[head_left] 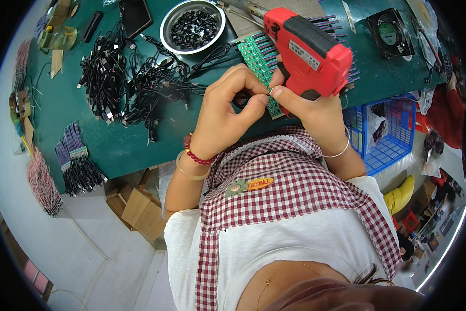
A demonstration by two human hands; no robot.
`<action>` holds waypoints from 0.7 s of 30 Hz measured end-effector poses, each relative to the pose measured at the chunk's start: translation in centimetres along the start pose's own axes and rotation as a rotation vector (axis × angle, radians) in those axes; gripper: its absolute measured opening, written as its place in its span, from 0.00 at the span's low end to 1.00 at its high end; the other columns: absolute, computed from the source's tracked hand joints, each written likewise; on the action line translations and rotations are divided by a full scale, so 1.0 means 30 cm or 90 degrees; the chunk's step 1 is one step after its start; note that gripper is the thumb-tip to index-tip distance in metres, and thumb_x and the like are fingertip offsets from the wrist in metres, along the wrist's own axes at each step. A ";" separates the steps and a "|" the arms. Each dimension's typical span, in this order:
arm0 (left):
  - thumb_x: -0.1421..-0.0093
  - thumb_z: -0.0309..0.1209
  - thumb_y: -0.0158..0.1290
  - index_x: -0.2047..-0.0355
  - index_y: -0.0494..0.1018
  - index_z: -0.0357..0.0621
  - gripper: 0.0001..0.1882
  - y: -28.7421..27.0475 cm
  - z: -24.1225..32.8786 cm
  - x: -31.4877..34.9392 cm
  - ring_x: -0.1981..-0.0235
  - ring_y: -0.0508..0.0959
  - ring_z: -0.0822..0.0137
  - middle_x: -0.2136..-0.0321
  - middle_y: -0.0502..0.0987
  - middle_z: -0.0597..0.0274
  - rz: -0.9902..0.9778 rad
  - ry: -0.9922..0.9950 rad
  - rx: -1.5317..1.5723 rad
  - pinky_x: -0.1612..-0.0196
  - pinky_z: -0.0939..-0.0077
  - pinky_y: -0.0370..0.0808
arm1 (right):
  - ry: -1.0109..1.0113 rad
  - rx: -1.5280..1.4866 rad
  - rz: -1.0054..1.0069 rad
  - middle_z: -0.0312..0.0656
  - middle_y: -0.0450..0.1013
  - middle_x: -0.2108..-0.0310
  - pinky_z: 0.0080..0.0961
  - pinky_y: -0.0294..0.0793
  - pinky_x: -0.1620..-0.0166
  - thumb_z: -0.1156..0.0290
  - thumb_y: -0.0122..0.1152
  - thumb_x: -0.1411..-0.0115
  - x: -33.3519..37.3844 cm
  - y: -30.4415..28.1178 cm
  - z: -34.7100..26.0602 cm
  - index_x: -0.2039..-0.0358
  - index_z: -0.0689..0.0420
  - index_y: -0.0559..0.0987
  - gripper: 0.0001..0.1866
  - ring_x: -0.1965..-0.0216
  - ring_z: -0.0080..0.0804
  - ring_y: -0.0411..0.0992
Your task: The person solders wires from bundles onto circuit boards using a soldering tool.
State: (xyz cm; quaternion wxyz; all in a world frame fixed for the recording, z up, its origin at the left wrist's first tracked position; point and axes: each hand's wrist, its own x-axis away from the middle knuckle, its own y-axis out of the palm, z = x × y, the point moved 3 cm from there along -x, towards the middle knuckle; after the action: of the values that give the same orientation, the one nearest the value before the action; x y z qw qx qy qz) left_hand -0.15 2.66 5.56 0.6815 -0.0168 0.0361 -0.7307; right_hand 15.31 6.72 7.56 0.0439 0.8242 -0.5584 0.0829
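Note:
My left hand point(228, 106) is closed, thumb and forefinger pinched at a thin wire end; a black cable point(240, 98) loops beneath its fingers. My right hand point(316, 111) meets it there, thumb and forefinger also pinched close to the wire end. A red soldering gun point(316, 52) with a black top sits in that right hand, its metal front pointing to the upper left; most of the fingers around it are hidden. Just under both hands lies a green circuit board panel point(253, 52), with several dark-tipped wires along its far side.
Black cables with plugs point(106, 78) lie heaped on the green table point(124, 147). A metal bowl point(163, 31) of small black parts stands behind. A fan point(389, 33) is at the back right, a blue crate point(388, 140) below the right edge. Wire bundles point(80, 160) hang at the left edge.

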 end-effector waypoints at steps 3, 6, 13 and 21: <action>0.53 0.19 0.53 0.73 0.70 0.38 0.06 -0.003 0.029 -0.006 0.73 0.68 0.73 0.76 0.69 0.64 0.028 0.136 -0.175 0.70 0.81 0.65 | -0.019 0.012 0.003 0.32 0.73 0.72 0.17 0.71 0.67 0.77 0.63 0.49 -0.005 -0.005 0.016 0.66 0.60 0.76 0.09 0.71 0.16 0.70; 0.56 0.17 0.54 0.74 0.70 0.38 0.07 0.002 0.031 -0.008 0.74 0.69 0.66 0.77 0.69 0.61 0.085 0.226 -0.282 0.71 0.77 0.66 | -0.020 -0.030 0.024 0.32 0.73 0.72 0.17 0.71 0.67 0.76 0.63 0.50 0.001 -0.001 0.016 0.66 0.60 0.76 0.10 0.71 0.17 0.70; 0.58 0.15 0.54 0.75 0.69 0.38 0.08 0.016 0.030 -0.006 0.74 0.70 0.62 0.77 0.69 0.59 0.109 0.228 -0.325 0.70 0.72 0.67 | 0.019 -0.075 0.033 0.32 0.73 0.72 0.18 0.70 0.69 0.75 0.64 0.51 -0.013 -0.007 0.055 0.66 0.60 0.76 0.11 0.72 0.17 0.69; 0.53 0.19 0.55 0.75 0.70 0.37 0.05 0.009 0.008 -0.020 0.73 0.71 0.63 0.76 0.70 0.59 0.101 0.146 -0.233 0.69 0.73 0.68 | 0.063 -0.015 0.010 0.34 0.73 0.70 0.19 0.70 0.63 0.78 0.63 0.51 -0.004 -0.027 0.055 0.58 0.61 0.72 0.17 0.68 0.20 0.70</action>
State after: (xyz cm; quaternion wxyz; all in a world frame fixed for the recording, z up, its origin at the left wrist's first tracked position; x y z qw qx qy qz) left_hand 0.16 3.23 5.78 0.7136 -0.0540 0.2469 -0.6533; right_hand 16.16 6.87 5.93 0.0808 0.8139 -0.5633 0.1172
